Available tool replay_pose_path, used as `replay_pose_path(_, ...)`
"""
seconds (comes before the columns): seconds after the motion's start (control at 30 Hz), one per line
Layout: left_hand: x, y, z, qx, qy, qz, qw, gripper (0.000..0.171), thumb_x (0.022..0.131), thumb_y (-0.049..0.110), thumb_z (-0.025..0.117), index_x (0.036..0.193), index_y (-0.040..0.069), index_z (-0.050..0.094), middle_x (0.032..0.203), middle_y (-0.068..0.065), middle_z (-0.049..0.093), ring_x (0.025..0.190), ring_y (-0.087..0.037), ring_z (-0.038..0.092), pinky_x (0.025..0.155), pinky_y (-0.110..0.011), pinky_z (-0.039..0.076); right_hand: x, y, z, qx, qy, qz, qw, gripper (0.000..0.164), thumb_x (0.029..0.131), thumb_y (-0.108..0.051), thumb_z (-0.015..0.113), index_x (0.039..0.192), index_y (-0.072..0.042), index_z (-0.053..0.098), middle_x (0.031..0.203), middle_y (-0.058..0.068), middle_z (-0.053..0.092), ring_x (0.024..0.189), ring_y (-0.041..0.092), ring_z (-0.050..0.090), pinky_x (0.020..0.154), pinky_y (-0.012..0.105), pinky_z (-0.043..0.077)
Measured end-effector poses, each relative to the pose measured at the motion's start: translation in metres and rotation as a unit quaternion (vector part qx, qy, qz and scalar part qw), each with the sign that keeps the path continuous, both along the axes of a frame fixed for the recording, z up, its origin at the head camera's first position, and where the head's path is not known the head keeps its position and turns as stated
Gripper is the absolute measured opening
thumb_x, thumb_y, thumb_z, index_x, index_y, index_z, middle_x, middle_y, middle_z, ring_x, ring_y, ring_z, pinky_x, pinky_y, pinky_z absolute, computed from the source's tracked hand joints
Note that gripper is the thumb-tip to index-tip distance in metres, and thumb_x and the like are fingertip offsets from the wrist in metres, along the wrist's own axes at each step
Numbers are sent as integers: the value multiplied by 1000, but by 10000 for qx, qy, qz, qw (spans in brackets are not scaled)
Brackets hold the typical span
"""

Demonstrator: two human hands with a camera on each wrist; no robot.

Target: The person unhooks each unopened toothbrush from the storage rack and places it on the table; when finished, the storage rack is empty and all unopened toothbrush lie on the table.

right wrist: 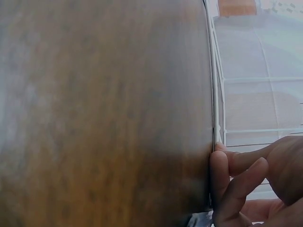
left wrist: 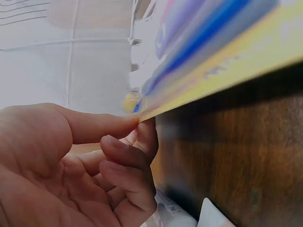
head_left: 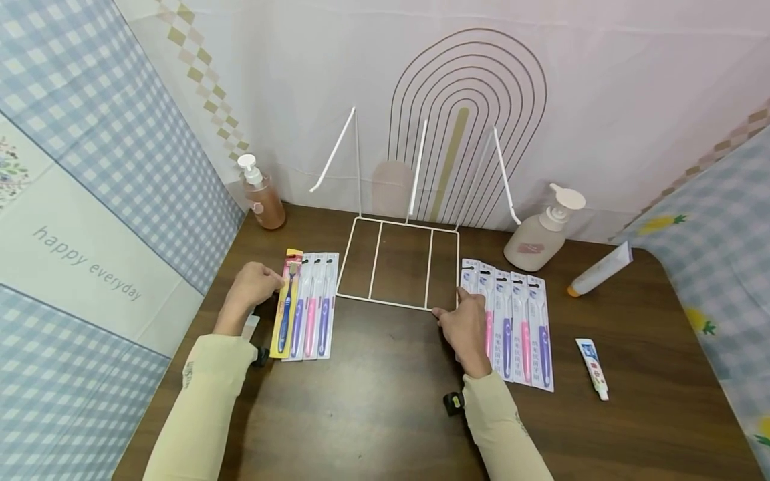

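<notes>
At the left of the table my left hand (head_left: 255, 284) pinches the edge of a yellow-backed toothbrush pack (head_left: 281, 334) between thumb and forefinger. A blue toothbrush shows in that pack, whose edge meets the fingertips in the left wrist view. Several white-backed toothbrush packs (head_left: 311, 307) lie side by side just right of it. My right hand (head_left: 466, 327) holds the front right corner of a white wire rack (head_left: 397, 304), thumb at the front bar and forefinger at the side. More toothbrush packs (head_left: 517, 327) lie right of the rack, the nearest partly hidden by this hand.
An amber pump bottle (head_left: 267, 204) stands at the back left. Behind the right packs is a white pump bottle (head_left: 535, 240). A white tube with an orange cap (head_left: 601, 270) and a small toothpaste tube (head_left: 592, 369) are farther right. Upright wire arms (head_left: 418, 167) rise from the rack's back.
</notes>
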State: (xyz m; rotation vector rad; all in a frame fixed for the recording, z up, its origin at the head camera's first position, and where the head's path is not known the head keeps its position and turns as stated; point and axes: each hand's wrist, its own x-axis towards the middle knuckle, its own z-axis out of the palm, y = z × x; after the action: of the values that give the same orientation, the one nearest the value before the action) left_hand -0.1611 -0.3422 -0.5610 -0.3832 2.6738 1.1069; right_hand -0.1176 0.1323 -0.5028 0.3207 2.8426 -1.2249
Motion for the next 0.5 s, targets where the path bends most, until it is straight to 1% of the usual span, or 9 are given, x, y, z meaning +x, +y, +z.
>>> replay_pose_path(0.07,0,3,3,-45,-43,33,10000,25,99,26,73,92,7,88,81,-7,76,74,-25,65,62,-38,52,0,1,0,3,-3,12,10000,78,95,-10,91,160,14,56,147,44,58,124,56,67,111,64,55)
replay_pose_path(0.13,0,5,5,-118,-95,66,9999,26,97,23,73,78,8,81,68,-2,66,63,-21,57,56,-36,47,0,1,0,5,-6,25,10000,78,95,-10,91,160,14,56,148,44,58,124,56,67,111,64,55)
replay_pose_path(0.2,0,8,7,-240,-152,57,9996,32,96,20,72,65,11,72,59,2,55,57,-18,48,52,-34,41,0,2,-1,-4,6,39,10000,78,94,-10,91,160,15,55,147,44,58,124,56,68,111,64,55)
replay_pose_path(0.27,0,11,9,-380,-217,43,9990,38,94,18,71,57,12,64,55,3,49,55,-18,44,51,-34,38,0,2,-2,-11,27,52,10000,79,94,-10,91,160,15,55,147,44,58,125,56,67,111,64,55)
replay_pose_path(0.33,0,13,10,-475,-274,55,9985,38,93,17,70,56,14,63,55,2,49,55,-19,46,51,-34,39,-1,3,-3,-22,47,56,10000,79,94,-10,91,160,15,55,147,44,58,126,56,67,111,64,55)
replay_pose_path(0.5,0,15,11,-691,-413,70,9967,37,96,20,71,60,12,69,59,-3,64,58,-23,61,53,-35,49,-1,2,-3,-23,84,35,10000,79,93,-11,91,159,15,56,146,44,59,127,57,67,111,64,55)
